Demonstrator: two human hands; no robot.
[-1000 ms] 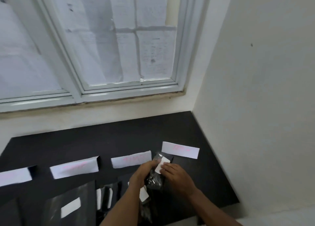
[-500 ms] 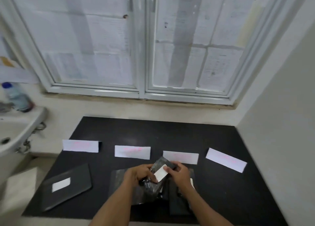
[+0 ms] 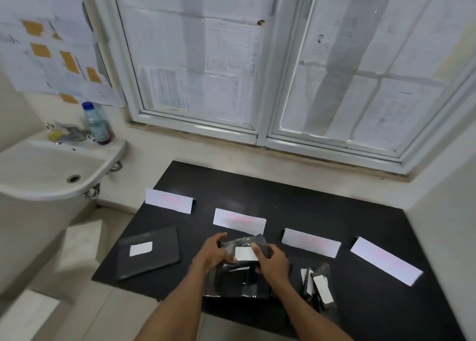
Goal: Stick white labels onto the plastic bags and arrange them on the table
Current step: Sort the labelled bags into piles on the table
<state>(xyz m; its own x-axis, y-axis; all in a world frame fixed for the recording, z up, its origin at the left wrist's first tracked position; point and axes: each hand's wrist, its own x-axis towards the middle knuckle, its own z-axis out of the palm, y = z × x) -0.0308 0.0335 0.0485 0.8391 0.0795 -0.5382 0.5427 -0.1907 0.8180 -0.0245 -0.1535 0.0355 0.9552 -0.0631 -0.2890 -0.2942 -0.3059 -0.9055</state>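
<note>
A white sink w/ a blue-capped bottle on its rim is sitting at far left, beside a black table under a paper-covered window. On the table's left part, a flat dark bag is lying w/ a white label already stuck on it. Behind it, four white paper strips w/ faint pink writing are running in a row L to R: the first strip, second strip, third strip and fourth strip; the writing is too blurred to read. At centre, just in front of the second strip, the left hand is gripping the left side of a crumpled dark plastic bag, fingers closed on it. The right hand is clasping the bag's right side, its thumb pressing on a white label sheet lying on the bag's face. The held bag is resting over another dark bag flat on the table. To the right of the hands, near the front edge, a loose pile of bags w/ white labels is lying.
</note>
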